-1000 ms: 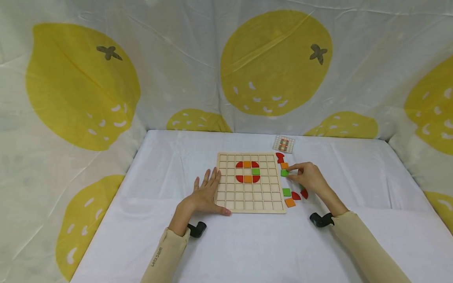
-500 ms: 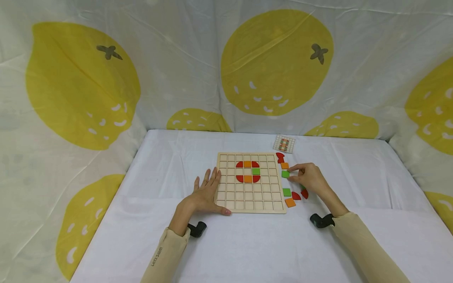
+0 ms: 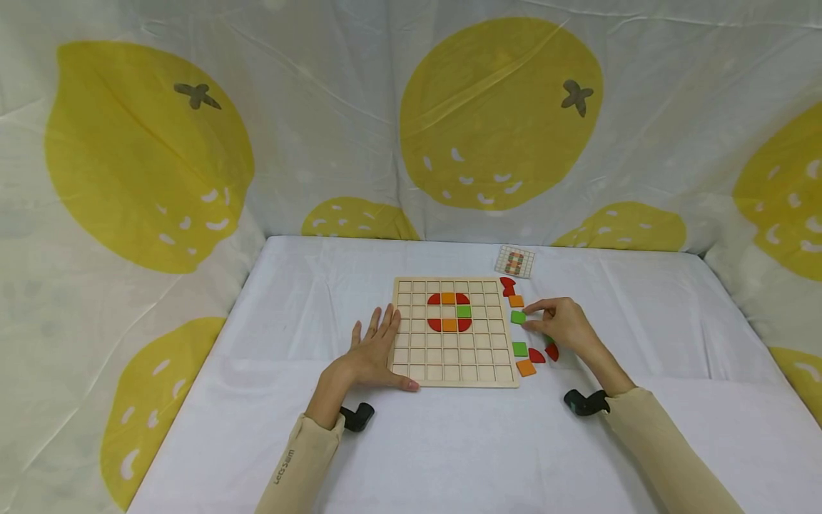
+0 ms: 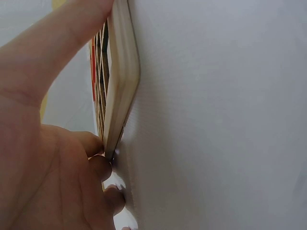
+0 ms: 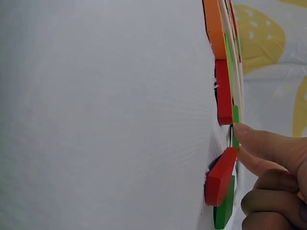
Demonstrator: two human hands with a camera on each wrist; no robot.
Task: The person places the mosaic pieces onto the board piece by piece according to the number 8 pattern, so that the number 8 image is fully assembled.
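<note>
In the head view a wooden grid board [image 3: 411,357] lies on the white cloth. Red quarter-round, orange and green tiles form a ring in its upper middle. My left hand [image 3: 366,359] rests spread at the board's lower left corner, fingers along the left edge and thumb at the front edge; the left wrist view shows the board's side [image 4: 125,72] between them. Right of the board, my right hand [image 3: 561,325] pinches a green square tile [image 3: 518,317] by its right edge with thumb and index finger. The right wrist view has the thumb tip against this tile [image 5: 235,114].
Behind the pinched tile lie an orange square [image 3: 516,301] and red pieces [image 3: 508,284]. Nearer are another green square [image 3: 519,349], red quarter-rounds [image 3: 536,355] and an orange square [image 3: 526,368]. A small printed pattern card [image 3: 515,262] lies at the back.
The right hand and its green tile have shifted slightly toward the person, opening a small gap from the orange square behind. The left hand and board stay put.
</note>
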